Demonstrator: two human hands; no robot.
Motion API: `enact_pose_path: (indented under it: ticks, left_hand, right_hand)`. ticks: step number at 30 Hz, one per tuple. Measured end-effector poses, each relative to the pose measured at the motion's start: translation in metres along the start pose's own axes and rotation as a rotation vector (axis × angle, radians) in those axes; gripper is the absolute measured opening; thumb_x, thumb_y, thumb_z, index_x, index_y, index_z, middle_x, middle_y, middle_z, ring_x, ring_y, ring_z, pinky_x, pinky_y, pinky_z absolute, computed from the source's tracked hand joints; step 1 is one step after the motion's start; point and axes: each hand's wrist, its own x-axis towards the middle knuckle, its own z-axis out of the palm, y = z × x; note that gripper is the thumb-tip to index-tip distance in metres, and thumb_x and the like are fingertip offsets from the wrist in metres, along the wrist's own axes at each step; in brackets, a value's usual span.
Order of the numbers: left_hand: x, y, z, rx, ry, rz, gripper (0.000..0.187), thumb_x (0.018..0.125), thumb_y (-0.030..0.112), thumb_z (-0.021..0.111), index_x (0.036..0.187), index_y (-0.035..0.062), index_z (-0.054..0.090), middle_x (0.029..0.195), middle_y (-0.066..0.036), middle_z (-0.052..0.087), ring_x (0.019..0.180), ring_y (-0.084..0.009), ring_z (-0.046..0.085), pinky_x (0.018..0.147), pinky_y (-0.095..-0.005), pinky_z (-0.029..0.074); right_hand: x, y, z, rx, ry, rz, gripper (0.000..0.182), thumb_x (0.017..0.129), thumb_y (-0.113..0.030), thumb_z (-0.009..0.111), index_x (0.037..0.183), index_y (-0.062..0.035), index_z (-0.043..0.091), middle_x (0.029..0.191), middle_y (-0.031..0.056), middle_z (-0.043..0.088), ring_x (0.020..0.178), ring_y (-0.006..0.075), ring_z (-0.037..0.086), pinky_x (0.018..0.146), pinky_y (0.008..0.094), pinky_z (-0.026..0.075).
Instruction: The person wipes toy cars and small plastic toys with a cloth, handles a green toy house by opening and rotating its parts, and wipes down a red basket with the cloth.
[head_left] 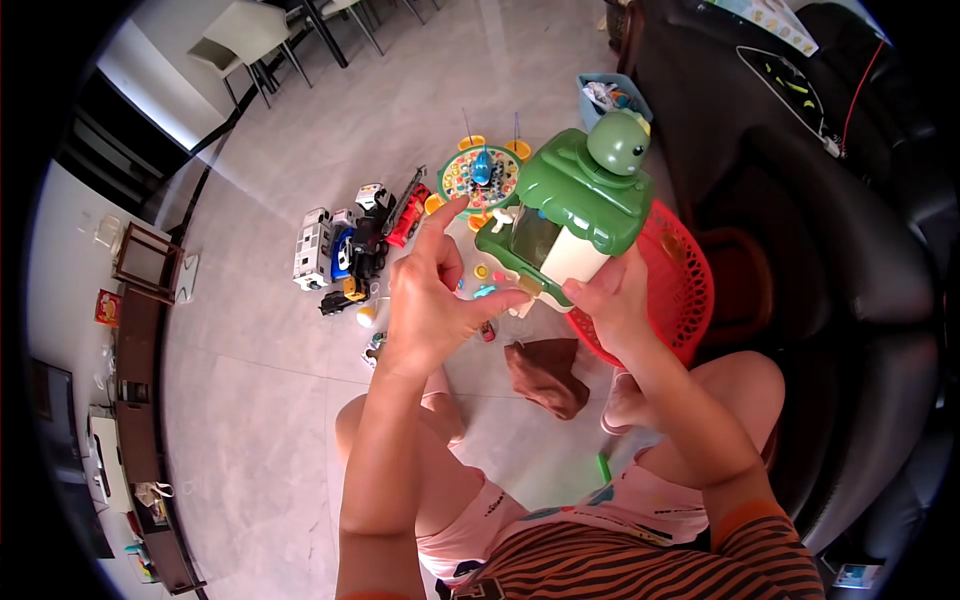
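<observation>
A green and cream dinosaur toy (585, 195), with a round dinosaur head on top and a clear window in its side, is held tilted above the floor. My right hand (615, 300) grips its lower cream part, the thumb on the near side. My left hand (430, 290) is at the toy's left, thumb and index finger wide apart. That thumb's tip reaches the lower edge of the toy; whether it touches cannot be made out. The toy's far side and most of my right fingers are hidden.
A red basket (685, 290) stands right of the toy. Beyond my left hand are toy vehicles (345, 245) and a round fishing game (480, 180). A brown cloth (548, 378) lies between my feet. A blue bin (612, 95) stands beside the black sofa (830, 260).
</observation>
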Motion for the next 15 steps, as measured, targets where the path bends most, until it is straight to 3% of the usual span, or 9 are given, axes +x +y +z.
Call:
enact_pose_path:
  ticks: [2,5,6,9,10,15]
  left_hand:
    - [-0.001,0.005,-0.004,-0.165,-0.080,-0.146,0.067,0.054,0.009,0.086,0.112,0.0017,0.055,0.056,0.006,0.035,0.051,-0.0043,0.034,0.048,-0.0208,0.029]
    - [-0.006,0.003,-0.004,-0.653,-0.154,-0.387,0.048,0.066,0.001,0.078,0.108,0.0032,0.055,0.061,0.008,0.040,0.051,-0.0024,0.032,0.046,-0.0181,0.024]
    - [-0.009,0.009,-0.009,-0.889,-0.194,-0.496,0.028,0.080,0.011,0.068,0.103,0.0024,0.054,0.074,0.001,0.052,0.061,-0.0067,0.045,0.052,-0.0207,0.035]
    - [-0.013,0.011,0.001,-1.242,-0.109,-0.709,0.029,0.087,0.024,0.060,0.102,-0.0003,0.054,0.090,-0.006,0.056,0.080,-0.0153,0.053,0.069,-0.0278,0.045]
    - [-0.014,0.006,-0.001,-1.287,-0.154,-0.744,0.037,0.089,0.031,0.055,0.104,-0.0030,0.053,0.101,-0.012,0.054,0.098,-0.0232,0.052,0.090,-0.0360,0.042]
    - [-0.023,0.002,0.006,-1.316,0.000,-0.689,0.040,0.090,0.030,0.053,0.109,-0.0054,0.050,0.105,-0.014,0.052,0.105,-0.0250,0.048,0.099,-0.0375,0.037]
  right_hand:
    - [0.000,0.000,0.001,0.041,0.000,0.016,0.075,0.065,-0.002,0.075,0.127,-0.0017,0.032,0.121,0.0097,0.046,0.115,0.0193,0.047,0.097,0.0348,0.041]
    - [-0.002,0.008,0.001,0.053,0.011,0.026,0.073,0.066,-0.001,0.074,0.127,-0.0018,0.032,0.122,0.0100,0.046,0.115,0.0192,0.047,0.097,0.0346,0.041]
    - [-0.004,0.012,0.001,0.047,0.016,0.029,0.072,0.067,0.000,0.073,0.126,-0.0018,0.032,0.122,0.0100,0.046,0.115,0.0192,0.047,0.097,0.0345,0.041]
    - [-0.008,0.020,0.005,0.011,0.053,0.023,0.069,0.068,0.000,0.073,0.124,-0.0013,0.033,0.121,0.0105,0.047,0.113,0.0191,0.048,0.096,0.0343,0.042]
    - [-0.010,0.022,0.006,0.025,0.075,0.059,0.067,0.069,0.000,0.073,0.124,-0.0010,0.033,0.120,0.0106,0.047,0.112,0.0190,0.049,0.096,0.0342,0.042]
    - [-0.021,0.036,0.010,0.187,0.200,0.272,0.063,0.074,-0.006,0.072,0.123,0.0005,0.033,0.116,0.0113,0.051,0.107,0.0187,0.053,0.092,0.0332,0.044]
